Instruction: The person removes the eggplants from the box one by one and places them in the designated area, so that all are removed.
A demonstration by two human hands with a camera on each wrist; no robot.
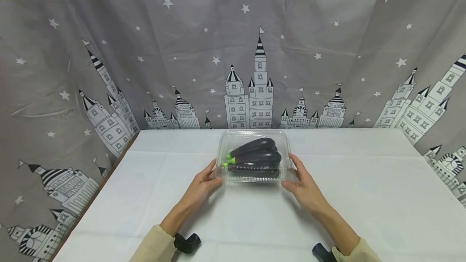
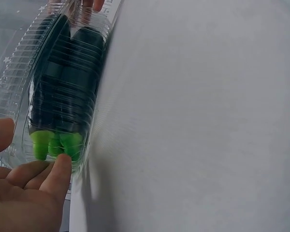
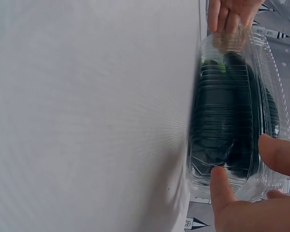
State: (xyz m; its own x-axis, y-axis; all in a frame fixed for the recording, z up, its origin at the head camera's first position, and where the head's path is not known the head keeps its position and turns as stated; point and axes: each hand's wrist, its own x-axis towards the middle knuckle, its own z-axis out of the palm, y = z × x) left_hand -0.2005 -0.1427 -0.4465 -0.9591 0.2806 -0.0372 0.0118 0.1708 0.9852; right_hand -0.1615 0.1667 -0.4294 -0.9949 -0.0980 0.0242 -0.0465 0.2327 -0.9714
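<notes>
"While both ends of the clear container [image 1: 240, 134] are being gripped, which step is judged to be in hand?"

"A two-handed hold, by the look of it. The left end is pinched between the thumb and fingers of the left hand [image 1: 202, 183]; the right end is clasped likewise by the right hand [image 1: 303, 185]."

"And where is the container to be found?"

"Near the far edge of the desk [image 1: 247, 221], midway between the hands, with several eggplants [image 1: 256, 157] enclosed. Whether its base is fully supported by the desk cannot be told."

"What would be called for by the next move?"

"Even pressure, it is judged. Both ends should be kept level, whether the container is to be shifted or released, and the thin walls should not be squeezed hard."
</notes>
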